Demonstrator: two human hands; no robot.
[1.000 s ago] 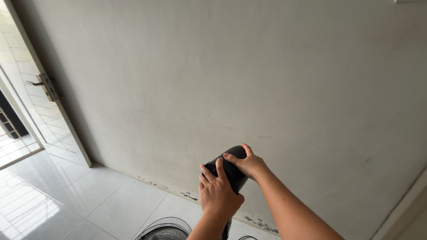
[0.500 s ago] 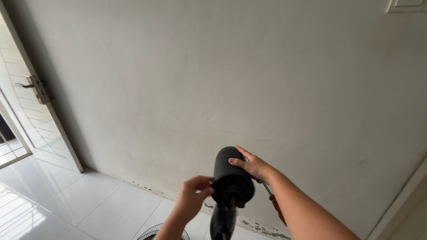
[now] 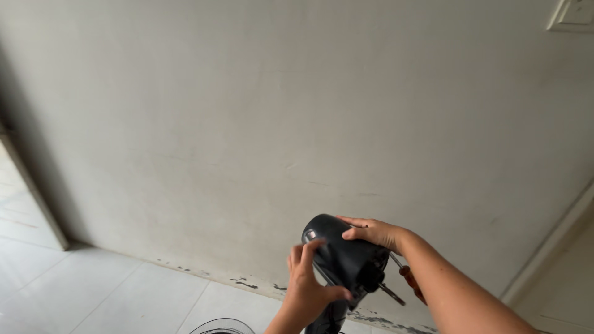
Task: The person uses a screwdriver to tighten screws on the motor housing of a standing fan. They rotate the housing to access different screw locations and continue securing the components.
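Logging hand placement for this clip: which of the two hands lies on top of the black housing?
The right hand: it rests over the upper back of the black housing, while the left hand grips its near side from below.

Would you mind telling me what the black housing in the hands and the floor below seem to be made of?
Black housing: probably moulded plastic, smooth and semi-glossy, with a soft highlight on its rounded top. Floor: likely glazed ceramic tile, pale and shiny, with thin joint lines and reflections.
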